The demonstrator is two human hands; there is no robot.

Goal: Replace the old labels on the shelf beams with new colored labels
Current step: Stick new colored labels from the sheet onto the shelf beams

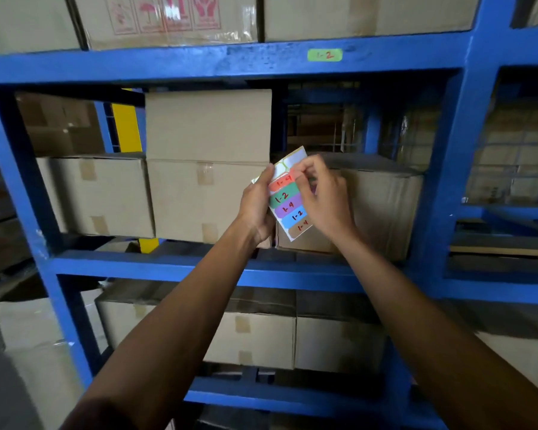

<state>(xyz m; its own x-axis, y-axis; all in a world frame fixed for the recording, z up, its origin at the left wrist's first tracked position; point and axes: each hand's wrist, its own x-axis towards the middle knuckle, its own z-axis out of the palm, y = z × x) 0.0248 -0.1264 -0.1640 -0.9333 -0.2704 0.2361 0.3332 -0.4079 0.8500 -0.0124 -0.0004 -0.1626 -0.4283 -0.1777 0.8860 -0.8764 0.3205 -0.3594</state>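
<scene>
Label sheet (289,201) sits just right of the picture's centre, held up in front of the middle shelf bay and tilted so its top leans toward 1 o'clock. It carries a column of coloured stickers with handwritten numbers: an orange-red label (281,182) marked 1-4 at the top, then green 1-2, purple 1-4, blue 1-2 and brown 1-4 toward 5 o'clock, with bare white backing above them at 12 o'clock. The left hand (257,209) grips the sheet along its 9 o'clock edge, thumb laid on the front face and fingers curled behind. The right hand (325,200) comes in from 3 o'clock, its thumb and forefinger pinching at the right end of the orange-red label, the other fingers curled; whether that end has lifted off the backing cannot be told. Both bare forearms reach up from 6 o'clock. Behind the hands stand brown cardboard boxes (207,162) with taped seams, stacked on the shelf. Above, at 12 o'clock, the blue upper beam (199,62) bears a green label (325,54) marked 1-2. A blue upright (444,169) stands at 3 o'clock, and the lower beam (156,265) runs below the hands at 6 o'clock, with more boxes beneath it.
</scene>
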